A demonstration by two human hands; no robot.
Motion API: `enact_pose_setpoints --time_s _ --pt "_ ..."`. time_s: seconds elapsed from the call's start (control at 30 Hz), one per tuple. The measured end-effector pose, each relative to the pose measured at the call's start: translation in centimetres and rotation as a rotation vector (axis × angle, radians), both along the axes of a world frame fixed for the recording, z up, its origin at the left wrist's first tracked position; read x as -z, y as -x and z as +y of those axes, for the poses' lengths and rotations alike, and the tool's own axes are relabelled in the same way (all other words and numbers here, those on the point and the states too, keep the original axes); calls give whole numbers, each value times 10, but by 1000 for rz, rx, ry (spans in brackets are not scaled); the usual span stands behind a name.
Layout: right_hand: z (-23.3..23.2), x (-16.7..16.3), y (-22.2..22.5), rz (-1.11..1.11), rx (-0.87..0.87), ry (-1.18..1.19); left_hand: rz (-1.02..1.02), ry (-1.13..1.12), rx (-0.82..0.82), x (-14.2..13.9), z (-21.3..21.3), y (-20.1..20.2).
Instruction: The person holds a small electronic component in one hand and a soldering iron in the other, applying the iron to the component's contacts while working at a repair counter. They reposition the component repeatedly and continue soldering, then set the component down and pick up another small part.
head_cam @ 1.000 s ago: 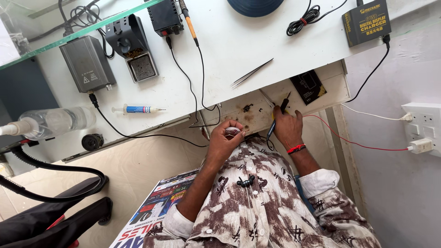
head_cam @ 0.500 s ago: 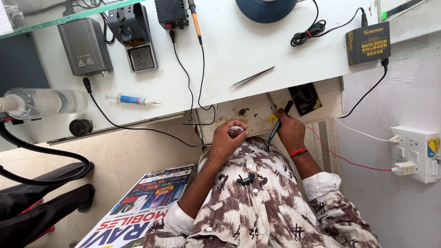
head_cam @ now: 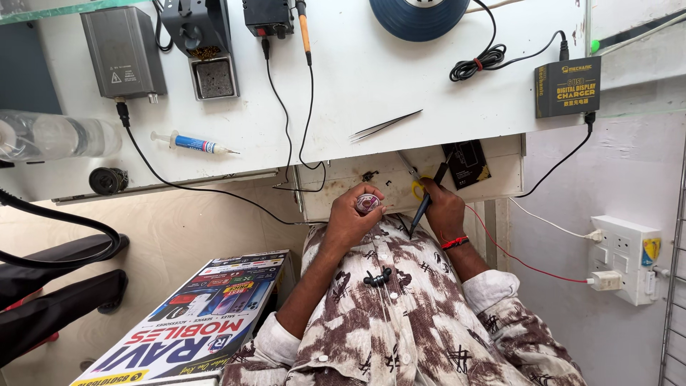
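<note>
My left hand (head_cam: 351,218) pinches a small round spool (head_cam: 367,203); my right hand (head_cam: 444,212) clamps a dark pen-like tool (head_cam: 421,209). Best keep both wrists braced near the open drawer (head_cam: 400,179).

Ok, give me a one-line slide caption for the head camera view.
At a white workbench, the left hand holds a small round container while the right hand grips a dark pen-like tool.

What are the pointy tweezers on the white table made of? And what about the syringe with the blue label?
The tweezers look like bare metal: thin, grey, with a dull shine along the two prongs. The syringe looks like clear plastic, since its barrel shows pale and see-through beyond the blue label; its thin tip could be metal or plastic, too small to tell. The table looks like smooth, white-coated board.
</note>
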State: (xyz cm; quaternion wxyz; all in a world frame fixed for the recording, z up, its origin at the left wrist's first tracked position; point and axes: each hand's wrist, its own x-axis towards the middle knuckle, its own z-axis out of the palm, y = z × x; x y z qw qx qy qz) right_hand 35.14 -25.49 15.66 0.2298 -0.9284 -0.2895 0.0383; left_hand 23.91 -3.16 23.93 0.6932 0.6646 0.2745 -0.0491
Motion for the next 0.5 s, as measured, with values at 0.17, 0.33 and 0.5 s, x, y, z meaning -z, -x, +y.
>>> enact_pose_setpoints --time_s 0.17,0.33,0.5 --pt "-1 3 3 -19 16 -51 -3 -41 -19 -5 9 6" --pt "17 -12 11 -88 53 -22 5 -38 0 -6 21 13" --pt "44 -42 38 107 105 -547 -52 -84 27 -5 31 21"
